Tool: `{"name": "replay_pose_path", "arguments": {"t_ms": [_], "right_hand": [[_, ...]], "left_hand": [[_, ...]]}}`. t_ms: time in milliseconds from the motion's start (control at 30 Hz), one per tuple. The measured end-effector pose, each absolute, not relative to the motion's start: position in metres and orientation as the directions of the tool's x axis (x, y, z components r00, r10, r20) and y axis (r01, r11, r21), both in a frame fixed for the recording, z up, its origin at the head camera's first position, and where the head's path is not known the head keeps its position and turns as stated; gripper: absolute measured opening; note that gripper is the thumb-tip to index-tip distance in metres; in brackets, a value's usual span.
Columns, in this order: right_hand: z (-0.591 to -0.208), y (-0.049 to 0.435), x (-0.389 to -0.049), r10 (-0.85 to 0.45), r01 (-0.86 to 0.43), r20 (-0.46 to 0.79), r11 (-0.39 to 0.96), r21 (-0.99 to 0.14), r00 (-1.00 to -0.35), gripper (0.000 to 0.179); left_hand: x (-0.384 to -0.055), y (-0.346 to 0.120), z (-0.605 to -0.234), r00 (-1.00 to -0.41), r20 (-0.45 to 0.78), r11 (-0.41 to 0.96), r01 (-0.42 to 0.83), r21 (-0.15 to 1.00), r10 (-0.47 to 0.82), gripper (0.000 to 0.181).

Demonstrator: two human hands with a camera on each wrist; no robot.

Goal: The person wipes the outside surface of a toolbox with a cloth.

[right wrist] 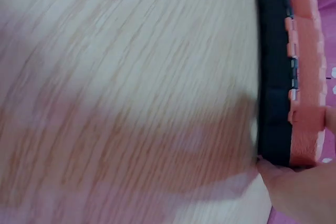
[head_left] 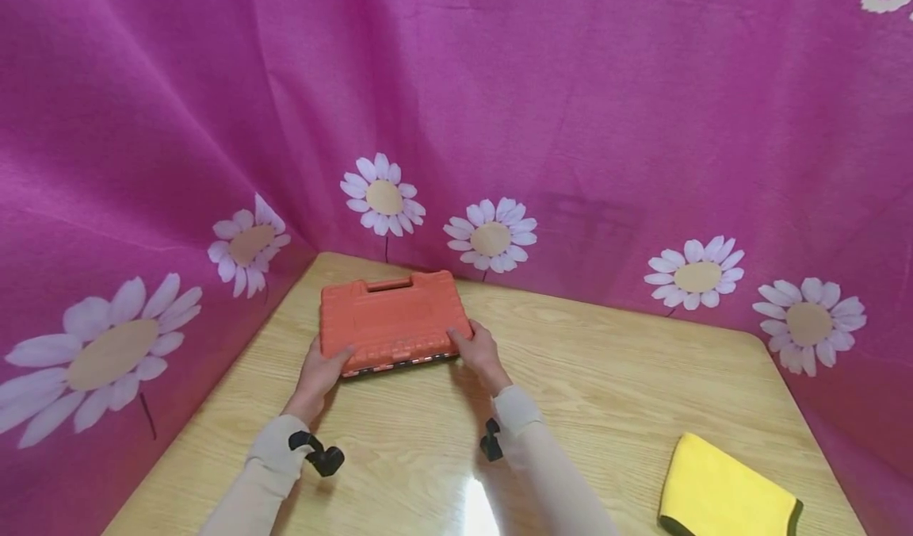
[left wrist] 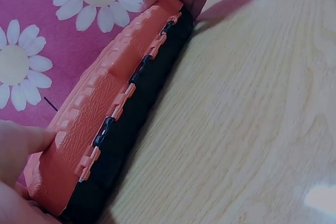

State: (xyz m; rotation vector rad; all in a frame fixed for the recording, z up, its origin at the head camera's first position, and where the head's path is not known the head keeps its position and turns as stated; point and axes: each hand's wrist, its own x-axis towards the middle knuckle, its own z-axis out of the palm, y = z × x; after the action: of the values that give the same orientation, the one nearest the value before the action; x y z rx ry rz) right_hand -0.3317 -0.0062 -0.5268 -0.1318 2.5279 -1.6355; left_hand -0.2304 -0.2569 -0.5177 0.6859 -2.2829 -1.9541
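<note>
Both hands grip an orange-and-black plastic tool case (head_left: 392, 318) by its two short ends, toward the back left of the table. Its orange lid faces up, the carry handle points at the back curtain, and the hinged long edge faces me, as the left wrist view shows with its row of orange and black hinges (left wrist: 122, 100). My left hand (head_left: 318, 373) has its thumb on the lid and its fingers beneath the left end. At the right end, my right hand (head_left: 479, 352) holds the corner, thumb on top and fingertips under the black base (right wrist: 275, 103).
A yellow cloth item with dark edging (head_left: 727, 492) lies at the front right of the wooden table (head_left: 606, 377). A magenta curtain with daisies (head_left: 571, 124) closes off the back and both sides. Each wrist wears a small black camera mount.
</note>
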Motion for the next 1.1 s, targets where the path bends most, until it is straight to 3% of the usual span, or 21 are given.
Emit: {"name": "replay_pose_path", "arguments": {"t_ms": [567, 1100], "right_hand": [[-0.520, 0.013, -0.319, -0.077, 0.091, -0.113, 0.244, -0.966, -0.991, 0.051], [-0.501, 0.048, -0.296, -0.013, 0.124, -0.131, 0.249, -0.961, -0.991, 0.054]], "left_hand": [[-0.230, -0.245, -0.510, -0.917, -0.211, 0.117, -0.263, 0.958, -0.338, 0.071], [-0.224, -0.219, -0.498, -0.941, -0.186, 0.133, -0.231, 0.964, -0.284, 0.070]]}}
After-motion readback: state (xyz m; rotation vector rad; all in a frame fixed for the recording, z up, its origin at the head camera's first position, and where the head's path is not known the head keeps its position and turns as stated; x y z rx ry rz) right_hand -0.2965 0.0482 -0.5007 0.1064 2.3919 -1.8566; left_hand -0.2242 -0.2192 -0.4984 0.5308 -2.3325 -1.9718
